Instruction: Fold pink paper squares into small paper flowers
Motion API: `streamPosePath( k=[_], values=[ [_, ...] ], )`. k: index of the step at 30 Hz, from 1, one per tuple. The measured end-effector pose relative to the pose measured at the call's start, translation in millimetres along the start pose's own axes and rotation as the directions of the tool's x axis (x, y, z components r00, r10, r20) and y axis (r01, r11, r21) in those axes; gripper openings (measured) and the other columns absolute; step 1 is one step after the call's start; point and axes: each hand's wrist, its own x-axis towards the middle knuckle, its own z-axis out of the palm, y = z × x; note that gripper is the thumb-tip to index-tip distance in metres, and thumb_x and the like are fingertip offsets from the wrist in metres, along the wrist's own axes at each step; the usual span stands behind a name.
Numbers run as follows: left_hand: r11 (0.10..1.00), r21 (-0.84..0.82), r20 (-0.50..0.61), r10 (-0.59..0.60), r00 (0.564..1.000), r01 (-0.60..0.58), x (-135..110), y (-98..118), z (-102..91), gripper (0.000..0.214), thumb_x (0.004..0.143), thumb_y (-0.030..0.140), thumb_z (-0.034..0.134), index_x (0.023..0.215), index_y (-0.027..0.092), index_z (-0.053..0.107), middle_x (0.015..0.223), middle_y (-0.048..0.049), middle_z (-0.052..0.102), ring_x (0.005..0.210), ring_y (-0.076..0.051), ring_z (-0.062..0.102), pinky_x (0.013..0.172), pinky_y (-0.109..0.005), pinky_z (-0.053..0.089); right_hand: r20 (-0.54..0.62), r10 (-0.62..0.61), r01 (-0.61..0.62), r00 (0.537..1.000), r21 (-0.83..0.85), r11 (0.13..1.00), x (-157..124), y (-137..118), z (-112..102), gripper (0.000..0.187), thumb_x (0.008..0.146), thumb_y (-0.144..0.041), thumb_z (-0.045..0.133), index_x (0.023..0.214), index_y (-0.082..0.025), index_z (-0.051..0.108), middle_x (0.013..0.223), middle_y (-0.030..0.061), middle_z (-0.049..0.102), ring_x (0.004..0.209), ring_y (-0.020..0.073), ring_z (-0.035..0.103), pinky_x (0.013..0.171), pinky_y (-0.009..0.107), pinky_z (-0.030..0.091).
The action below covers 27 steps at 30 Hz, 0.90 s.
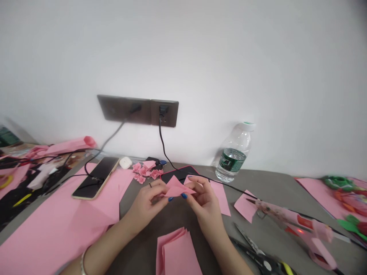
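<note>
The person's left hand (146,206) and right hand (203,202) meet at lower centre of the frame, holding a small folded triangle of pink paper (177,189) between them. The fingers of both hands are curled inward and nearly closed, with the fingertips and thumbs pinching opposite ends of the triangle. Below the hands lies a folded stack of pink paper (176,252). Just beyond them sits a cluster of small pink paper flowers (146,172), beside a black pad with a pink edge (179,173).

To the left, a smartphone in a gold case (96,177) rests on a large pink paper sheet (57,233). To the right are a pink hot glue gun (304,225) and black-handled scissors (258,258). A clear plastic water bottle with a green label (231,160) stands against the white wall (200,57), below a dark wall socket panel (137,110).
</note>
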Motion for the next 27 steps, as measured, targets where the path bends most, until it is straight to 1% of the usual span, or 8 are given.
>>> streamPosePath(
  k=[5, 8, 10, 13, 14, 17, 21, 27],
  values=[
    [0.999, -0.041, 0.027, 0.002, 1.000, -0.001, -2, -1, 0.0, 0.018, 0.086, 0.011, 0.051, 0.083, 0.019, 0.067, 0.083, -0.0027, 0.056, 0.074, -0.015, 0.056, 0.061, -0.021, 0.043, 0.056, 0.096, -0.098, 0.994, 0.039, 0.994, 1, 0, -1, 0.020, 0.072, -0.036, 0.077, 0.080, -0.020, 0.066, 0.077, 0.0025, 0.066, 0.072, 0.0177, 0.062, 0.065, 0.027, 0.049],
    [0.997, -0.078, 0.019, 0.006, 1.000, -0.004, -3, -3, 0.5, 0.021, 0.086, 0.011, 0.051, 0.088, 0.021, 0.070, 0.090, -0.0040, 0.059, 0.081, -0.016, 0.059, 0.068, -0.022, 0.047, 0.069, 0.091, -0.091, 0.993, 0.002, 0.996, 2, 0, -3, 0.018, 0.073, -0.036, 0.076, 0.074, -0.019, 0.070, 0.076, 0.0044, 0.068, 0.073, 0.0186, 0.060, 0.065, 0.028, 0.047],
    [0.988, -0.155, -0.062, -0.017, 0.998, 0.007, -2, -6, 2.0, 0.020, 0.085, 0.011, 0.054, 0.095, 0.023, 0.068, 0.096, -0.0042, 0.061, 0.090, -0.017, 0.060, 0.074, -0.024, 0.049, 0.063, 0.073, -0.072, 0.995, -0.022, 0.997, 2, 1, -3, 0.017, 0.073, -0.035, 0.075, 0.071, -0.019, 0.070, 0.075, 0.0046, 0.067, 0.072, 0.0186, 0.059, 0.064, 0.028, 0.047],
    [0.949, -0.312, -0.191, -0.109, 0.976, 0.045, -1, -9, 4.9, 0.028, 0.080, 0.010, 0.060, 0.104, 0.025, 0.062, 0.100, -0.0025, 0.063, 0.096, -0.017, 0.062, 0.078, -0.025, 0.051, 0.053, 0.062, -0.060, 0.997, -0.031, 0.998, 1, 1, -3, 0.014, 0.073, -0.032, 0.075, 0.069, -0.019, 0.069, 0.074, 0.0037, 0.066, 0.072, 0.0185, 0.058, 0.064, 0.027, 0.047],
    [0.936, -0.347, -0.201, -0.140, 0.969, 0.063, 0, -10, 5.6, 0.029, 0.079, 0.009, 0.061, 0.104, 0.024, 0.062, 0.100, -0.0022, 0.064, 0.096, -0.017, 0.062, 0.079, -0.025, 0.051, 0.056, 0.062, -0.061, 0.996, -0.026, 0.998, 1, 1, -3, 0.014, 0.072, -0.032, 0.075, 0.069, -0.019, 0.069, 0.073, 0.0035, 0.066, 0.072, 0.0185, 0.058, 0.064, 0.027, 0.047],
    [0.912, -0.393, -0.159, -0.195, 0.968, 0.119, 1, -7, 6.6, 0.022, 0.076, 0.009, 0.063, 0.095, 0.021, 0.066, 0.093, -0.0025, 0.067, 0.092, -0.017, 0.064, 0.079, -0.025, 0.052, 0.074, 0.079, -0.079, 0.994, -0.003, 0.997, 1, 0, -1, 0.015, 0.074, -0.033, 0.074, 0.072, -0.019, 0.069, 0.073, 0.0032, 0.065, 0.071, 0.0180, 0.058, 0.063, 0.027, 0.047],
    [0.896, -0.426, -0.119, -0.193, 0.974, 0.125, 2, -3, 7.9, 0.007, 0.077, 0.013, 0.066, 0.081, 0.018, 0.069, 0.083, -0.0018, 0.066, 0.083, -0.016, 0.063, 0.077, -0.025, 0.052, 0.102, 0.090, -0.091, 0.991, 0.000, 0.996, 0, 1, 0, 0.017, 0.075, -0.035, 0.075, 0.075, -0.019, 0.068, 0.075, 0.0030, 0.064, 0.071, 0.0179, 0.058, 0.064, 0.027, 0.047],
    [0.865, -0.483, -0.101, -0.207, 0.973, 0.134, 0, -3, 11.7, 0.004, 0.079, 0.017, 0.067, 0.080, 0.017, 0.071, 0.081, -0.0017, 0.068, 0.080, -0.015, 0.065, 0.075, -0.024, 0.052, 0.131, 0.062, -0.067, 0.989, 0.036, 0.997, -4, 7, 2, 0.013, 0.080, -0.032, 0.072, 0.080, -0.020, 0.067, 0.079, 0.0024, 0.064, 0.076, 0.0177, 0.059, 0.070, 0.027, 0.048]
  ],
)
